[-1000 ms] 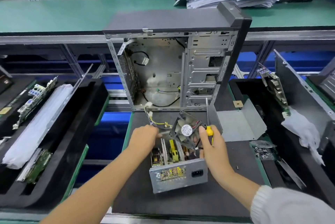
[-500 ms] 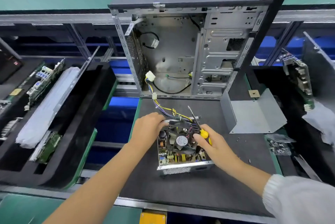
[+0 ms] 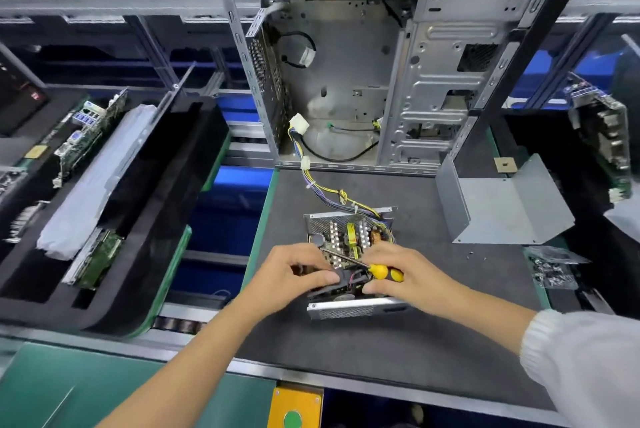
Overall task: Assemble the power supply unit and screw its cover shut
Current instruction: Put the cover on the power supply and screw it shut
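Both hands dropped the black fan (image 3: 341, 284) into the open grey metal power supply box (image 3: 349, 308); left hand (image 3: 294, 272) pinches it, right hand (image 3: 405, 272) grips the yellow-handled screwdriver (image 3: 379, 271), probably unscrewed yet; folded grey cover (image 3: 509, 206) still off.

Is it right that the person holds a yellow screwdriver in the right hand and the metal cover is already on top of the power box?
Not quite. The head view shows the right hand gripping the yellow screwdriver, but the metal cover lies on the mat to the right, off the power box, whose insides are still open.
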`<state>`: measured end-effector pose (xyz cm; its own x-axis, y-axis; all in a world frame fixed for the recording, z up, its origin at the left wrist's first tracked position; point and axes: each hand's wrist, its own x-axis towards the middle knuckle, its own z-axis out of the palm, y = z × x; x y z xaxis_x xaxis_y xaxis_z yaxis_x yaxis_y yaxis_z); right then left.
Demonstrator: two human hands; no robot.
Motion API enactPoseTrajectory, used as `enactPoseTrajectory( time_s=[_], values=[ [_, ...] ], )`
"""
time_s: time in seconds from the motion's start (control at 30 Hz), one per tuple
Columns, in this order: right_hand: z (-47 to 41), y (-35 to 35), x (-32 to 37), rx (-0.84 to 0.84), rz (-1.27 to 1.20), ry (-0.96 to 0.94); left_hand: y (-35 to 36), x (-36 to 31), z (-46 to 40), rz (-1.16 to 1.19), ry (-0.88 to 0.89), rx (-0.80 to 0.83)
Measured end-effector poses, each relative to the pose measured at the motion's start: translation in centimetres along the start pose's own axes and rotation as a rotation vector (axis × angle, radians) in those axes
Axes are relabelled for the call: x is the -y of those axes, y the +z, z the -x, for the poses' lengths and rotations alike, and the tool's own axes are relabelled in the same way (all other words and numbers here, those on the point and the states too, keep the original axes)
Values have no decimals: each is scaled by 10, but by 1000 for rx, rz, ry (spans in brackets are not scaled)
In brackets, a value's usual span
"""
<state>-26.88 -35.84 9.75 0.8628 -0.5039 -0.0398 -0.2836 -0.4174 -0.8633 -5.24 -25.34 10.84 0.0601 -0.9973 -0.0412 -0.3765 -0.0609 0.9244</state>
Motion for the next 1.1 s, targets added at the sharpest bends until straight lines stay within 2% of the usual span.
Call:
enactPoseTrajectory(
  time_s=[0.17, 0.3, 0.4, 0.5, 0.63, 0.77, 0.83, 0.93, 1.03, 1.1],
  values=[
    [-1, -5, 0, 9, -22, -11, -1, -6, -5, 16, 6, 102],
    [1, -11, -4, 96, -8, 42, -2, -10, -13, 7, -28, 244],
    [2, -19, -2, -21, -145, 41, 0, -6, -16, -55, -55, 324],
    [0, -35, -5, -142, -173, 87, 3, -3, -15, -98, -86, 358],
    [2, -56, -12, 54, -146, 203, 6, -2, -14, -85, -104, 373],
    [6, -68, -24, 204, -109, 244, 5, -8, -24, -264, -109, 458],
    [8, -70, -30, 264, -114, 283, 3, -15, -31, -307, -91, 405],
    [12, -69, -38, 319, -170, 312, 6, -27, -42, -236, -16, 254],
    [18, -64, -44, 364, -160, 322, 21, -32, -51, -255, 17, 214],
    [21, -57, -48, 338, -122, 317, 32, -33, -55, -342, 47, 184]
  ],
)
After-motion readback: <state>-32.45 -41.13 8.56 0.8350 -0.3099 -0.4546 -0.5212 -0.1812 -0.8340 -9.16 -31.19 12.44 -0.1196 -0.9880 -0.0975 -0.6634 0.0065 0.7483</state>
